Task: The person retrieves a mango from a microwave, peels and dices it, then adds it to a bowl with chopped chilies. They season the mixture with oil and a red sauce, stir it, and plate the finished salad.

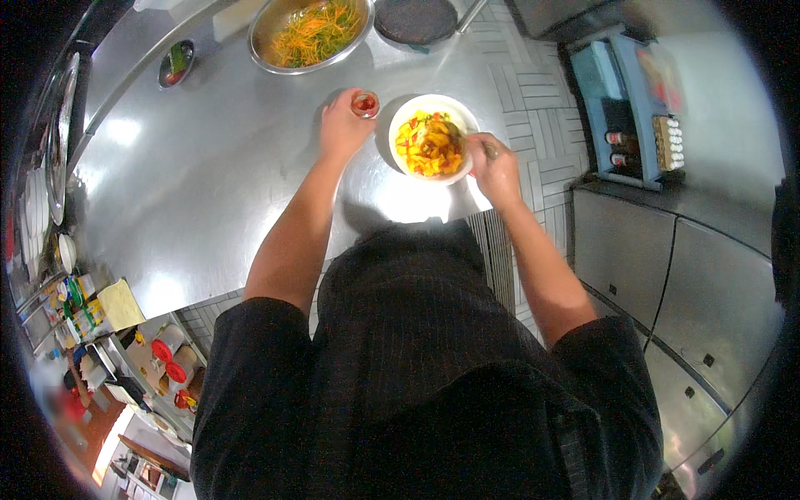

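Observation:
My left hand [347,124] is closed around a small glass jar [365,104] with chunky red contents, just left of a white bowl [467,112]. Diced yellow food [412,159] with red and green bits fills the bowl, and a brown sauce covers its middle. My right hand [497,169] is at the bowl's right rim, gripping a spoon [491,150] by its handle. The spoon's head reaches over the food and is blurred. Both hands are over the steel table [219,156], near its right end.
A steel mixing bowl [256,47] of shredded orange and green vegetables stands at the back. Right of it lies a dark round board or pan [417,22]. A small dish [164,70] sits farther left. Steel cabinets [625,237] and a blue crate [637,106] are across the tiled floor.

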Motion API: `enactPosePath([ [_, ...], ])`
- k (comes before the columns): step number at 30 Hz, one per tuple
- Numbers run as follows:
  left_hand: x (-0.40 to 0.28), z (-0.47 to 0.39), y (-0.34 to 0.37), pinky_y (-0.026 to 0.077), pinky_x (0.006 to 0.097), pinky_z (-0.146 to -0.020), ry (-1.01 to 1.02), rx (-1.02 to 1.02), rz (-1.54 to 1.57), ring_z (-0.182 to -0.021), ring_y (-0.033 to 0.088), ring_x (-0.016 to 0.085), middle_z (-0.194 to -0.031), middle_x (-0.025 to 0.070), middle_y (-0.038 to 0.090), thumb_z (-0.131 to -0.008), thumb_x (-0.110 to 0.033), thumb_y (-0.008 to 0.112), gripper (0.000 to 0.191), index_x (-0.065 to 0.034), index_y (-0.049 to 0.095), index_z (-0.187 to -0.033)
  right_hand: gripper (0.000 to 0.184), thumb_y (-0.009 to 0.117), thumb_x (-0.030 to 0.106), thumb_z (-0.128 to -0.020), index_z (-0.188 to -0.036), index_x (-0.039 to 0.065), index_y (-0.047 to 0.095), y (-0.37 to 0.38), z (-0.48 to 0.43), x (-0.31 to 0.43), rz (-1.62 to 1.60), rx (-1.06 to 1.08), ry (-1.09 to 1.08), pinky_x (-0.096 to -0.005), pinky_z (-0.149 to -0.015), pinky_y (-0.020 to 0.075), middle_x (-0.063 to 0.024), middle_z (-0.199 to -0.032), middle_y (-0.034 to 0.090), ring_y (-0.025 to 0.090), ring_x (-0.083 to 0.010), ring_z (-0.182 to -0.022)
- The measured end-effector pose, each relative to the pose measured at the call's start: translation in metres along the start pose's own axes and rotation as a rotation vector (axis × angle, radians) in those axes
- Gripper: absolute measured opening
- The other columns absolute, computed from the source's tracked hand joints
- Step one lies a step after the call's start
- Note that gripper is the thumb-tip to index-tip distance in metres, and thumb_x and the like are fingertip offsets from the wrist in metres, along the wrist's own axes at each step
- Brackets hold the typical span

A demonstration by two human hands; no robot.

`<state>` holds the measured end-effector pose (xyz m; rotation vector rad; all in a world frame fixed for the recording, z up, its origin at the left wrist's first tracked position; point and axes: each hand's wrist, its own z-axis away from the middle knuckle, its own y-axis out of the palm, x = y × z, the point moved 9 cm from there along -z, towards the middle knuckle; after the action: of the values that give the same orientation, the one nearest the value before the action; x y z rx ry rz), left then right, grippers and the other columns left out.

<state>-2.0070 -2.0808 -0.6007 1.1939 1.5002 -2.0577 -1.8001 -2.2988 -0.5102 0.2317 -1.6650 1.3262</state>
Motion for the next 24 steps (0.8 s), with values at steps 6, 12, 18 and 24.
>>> enactPosePath([
  [6, -0.005, -0.039, 0.022, 0.043, 0.043, -0.105, 0.045, -0.038, -0.091, -0.113, 0.062, 0.034, -0.119, 0.0134, 0.069, -0.07, -0.015, 0.08, 0.059, -0.0132, 0.06, -0.126, 0.02, 0.066, 0.017, -0.095, -0.109, 0.005, 0.073, 0.022, 0.0, -0.006, 0.019, 0.201, -0.009, -0.0399, -0.088, 0.055, -0.0196, -0.107, 0.073, 0.071, -0.0347, -0.096],
  [12, 0.005, -0.049, 0.021, 0.049, 0.0432, -0.099, 0.015, -0.147, -0.023, -0.111, 0.063, 0.038, -0.121, 0.016, 0.067, -0.075, -0.016, 0.078, 0.06, -0.0107, 0.057, -0.132, 0.017, 0.063, 0.012, -0.094, -0.104, 0.002, 0.072, -0.026, -0.009, 0.02, 0.326, 0.127, -0.253, -0.0435, -0.08, 0.0564, -0.0192, -0.102, 0.072, 0.071, -0.0345, -0.088],
  [18, 0.028, 0.044, 0.065, 0.059, 0.0411, -0.086, -0.432, 0.339, 0.536, -0.104, 0.068, 0.03, -0.132, 0.0171, 0.058, -0.092, -0.019, 0.063, 0.059, -0.0069, 0.042, -0.146, 0.022, 0.057, 0.014, -0.1, -0.103, -0.003, 0.07, 0.019, 0.017, -0.042, -0.42, -0.085, 0.277, -0.0321, -0.076, 0.0549, -0.0122, -0.093, 0.072, 0.069, -0.018, -0.084],
  [24, 0.021, 0.084, 0.073, 0.06, 0.0412, -0.086, -0.528, 0.497, 0.859, -0.11, 0.066, 0.03, -0.142, 0.021, 0.048, -0.092, -0.014, 0.058, 0.079, -0.0066, 0.016, -0.159, 0.034, 0.063, 0.018, -0.099, -0.126, -0.002, 0.061, 0.06, 0.045, -0.038, -0.371, 0.169, 0.296, -0.0291, -0.079, 0.0533, -0.007, -0.099, 0.069, 0.064, -0.0141, -0.081],
])
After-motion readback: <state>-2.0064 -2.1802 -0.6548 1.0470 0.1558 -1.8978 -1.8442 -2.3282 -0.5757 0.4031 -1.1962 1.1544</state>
